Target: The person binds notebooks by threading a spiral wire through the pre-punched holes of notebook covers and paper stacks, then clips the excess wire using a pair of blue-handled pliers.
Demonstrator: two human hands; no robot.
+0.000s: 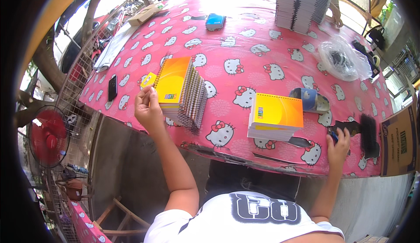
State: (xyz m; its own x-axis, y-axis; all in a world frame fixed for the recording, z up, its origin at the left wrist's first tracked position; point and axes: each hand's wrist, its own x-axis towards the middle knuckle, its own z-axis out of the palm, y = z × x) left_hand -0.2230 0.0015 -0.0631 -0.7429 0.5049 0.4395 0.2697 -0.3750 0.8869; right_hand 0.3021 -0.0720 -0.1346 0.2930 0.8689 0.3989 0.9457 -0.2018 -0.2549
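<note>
My left hand (148, 109) rests at the near left corner of a leaning stack of spiral-bound notebooks with yellow-orange covers (179, 89), fingers touching the stack's edge. A small yellow card (148, 79) lies just behind the hand. In front of me sits a second, unbound stack with a yellow cover (275, 116). My right hand (338, 146) reaches to the table's right edge and pinches a small blue object (333, 136) beside a bundle of black spiral combs (368, 131).
The table wears a pink cartoon-cat cloth (227, 46). On it: a black phone (112, 87), a blue box (215, 21), a tape roll (311, 100), a clear bag (343, 59), tall notebook piles (299, 6) by another person's hand (336, 19). A red fan (50, 135) stands left, a cardboard box (400, 142) right.
</note>
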